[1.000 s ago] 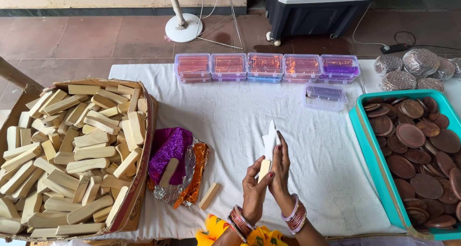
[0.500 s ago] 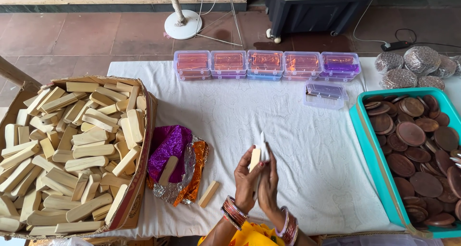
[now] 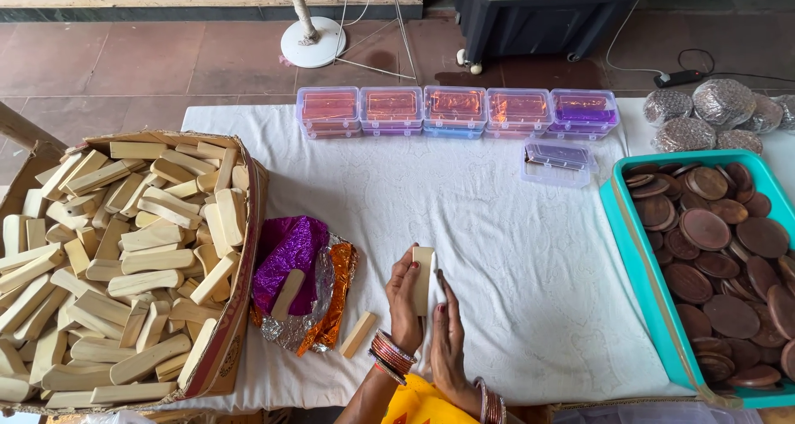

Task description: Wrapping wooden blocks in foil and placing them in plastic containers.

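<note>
Head view, looking down on a worktop (image 3: 513,250) under a white cloth.

Hands: both sit near the near edge, centre, palms turned toward each other. Left hand (image 3: 405,301) has fingers curled around a pale wooden block (image 3: 423,277), held upright. Right hand (image 3: 448,334) lies flat alongside, fingers straight, touching the block's right side. Bangles on both wrists.

Left of the hands: one loose wooden piece (image 3: 358,334) lies on the cloth, tilted. Just beyond it, a heap of foil sheets (image 3: 302,279), purple, silver and orange, with another wooden piece (image 3: 286,295) lying on top.

Far left: open cardboard box (image 3: 245,250) filled with many similar pale wooden blocks, stacked loosely.

Far edge: row of five clear plastic boxes (image 3: 455,109), four with orange contents, the rightmost with purple. A sixth small clear box (image 3: 558,161) sits alone, nearer, to the right of centre.

Right: teal tray (image 3: 636,250) holding brown round discs (image 3: 712,250). Beyond it, at the far right corner, silvery foil-wrapped bundles (image 3: 704,113).

Beyond the worktop: tiled floor, a white round stand base (image 3: 312,41), a dark wheeled unit (image 3: 546,14).
</note>
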